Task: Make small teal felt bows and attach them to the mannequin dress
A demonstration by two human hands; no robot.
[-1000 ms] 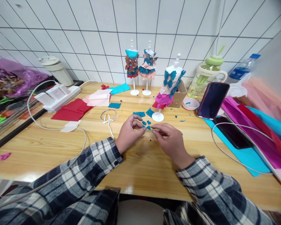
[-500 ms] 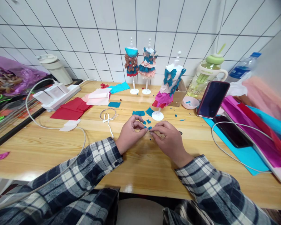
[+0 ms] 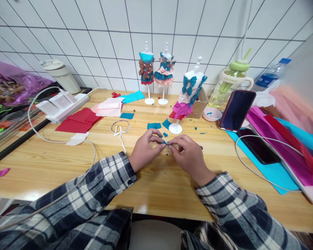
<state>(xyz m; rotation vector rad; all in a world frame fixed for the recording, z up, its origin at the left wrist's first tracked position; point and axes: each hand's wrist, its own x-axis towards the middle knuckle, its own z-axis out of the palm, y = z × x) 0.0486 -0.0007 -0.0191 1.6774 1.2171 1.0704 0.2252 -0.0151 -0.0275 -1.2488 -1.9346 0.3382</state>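
Observation:
Between my fingertips is a small scrap of teal crepe paper, mostly hidden by the fingers. My left hand pinches its left side, and my right hand pinches the right side, the two hands nearly touching. Just beyond them lie small teal cuttings and a flat teal paper piece. Behind the hands stands a white miniature dress form wearing teal bows and a pink and red ruffled skirt. The dark tip of some object shows behind my right hand; its kind is hidden.
Two dressed miniature forms stand by the tiled wall. To the left are red paper, a power strip and a cable. At right are a propped phone, a pink bowl, a pitcher and coloured paper sheets.
My fingertips have shifted slightly closer around the teal scrap, and less of it shows. Everything else on the table stays where it was.

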